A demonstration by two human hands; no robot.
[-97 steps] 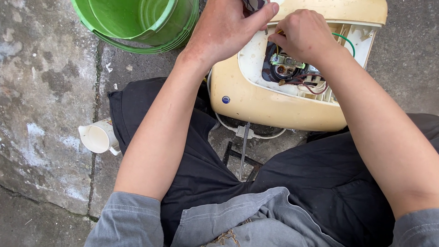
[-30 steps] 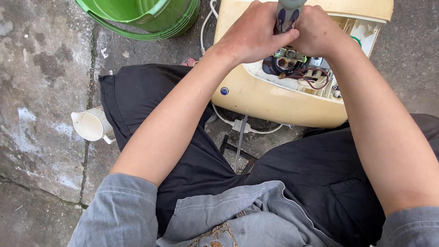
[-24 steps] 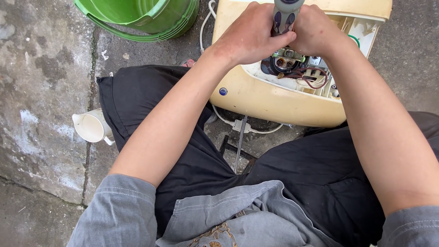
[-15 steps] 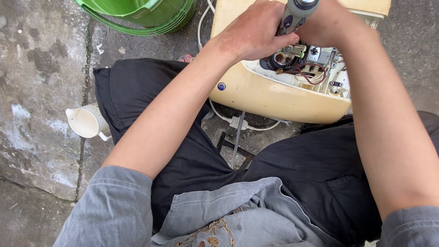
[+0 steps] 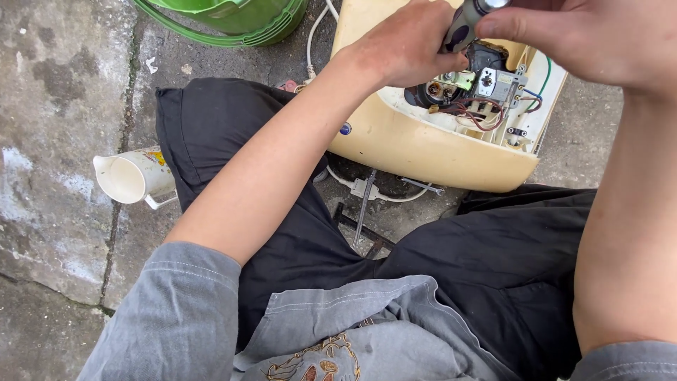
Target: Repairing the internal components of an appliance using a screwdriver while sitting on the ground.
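Cream appliance housing (image 5: 423,152) is lying opened at far right between the knees, wiring block (image 5: 479,95) exposed; left hand (image 5: 405,46) and right hand (image 5: 585,35) are both pinching the screwdriver handle (image 5: 467,21) over it, so fastening work looks mid-way, cover not refitted.

Green tub (image 5: 233,21) cut by top edge; tool handle (image 5: 465,25) mostly hidden between hands.
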